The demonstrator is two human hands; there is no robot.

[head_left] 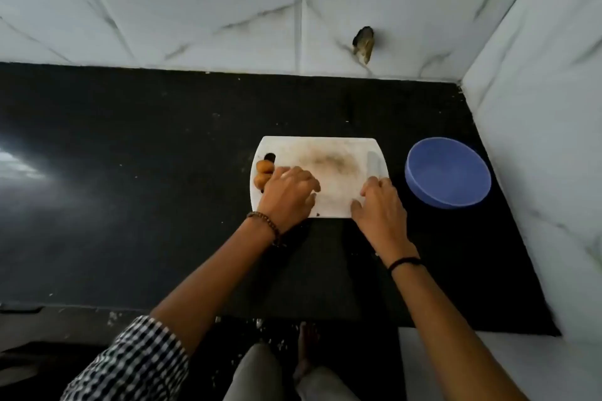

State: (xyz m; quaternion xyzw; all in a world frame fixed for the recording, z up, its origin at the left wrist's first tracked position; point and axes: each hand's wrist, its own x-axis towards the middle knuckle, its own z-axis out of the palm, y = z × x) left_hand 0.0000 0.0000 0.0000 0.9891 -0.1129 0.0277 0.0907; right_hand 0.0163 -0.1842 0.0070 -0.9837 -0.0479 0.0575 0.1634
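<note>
Over cutting board [325,146], left hand [286,197], fingers curled (beside fruit [262,170]), right hand [380,210] clasping knife [374,162]

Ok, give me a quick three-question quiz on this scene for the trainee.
1. True or false: the blue bowl stands on the cutting board.
2. Which hand is closer to the orange pieces? A: left hand. B: right hand.
3. Fill in: inside, the bowl looks ___.
Key: 1 false; 2 A; 3 empty.
</note>
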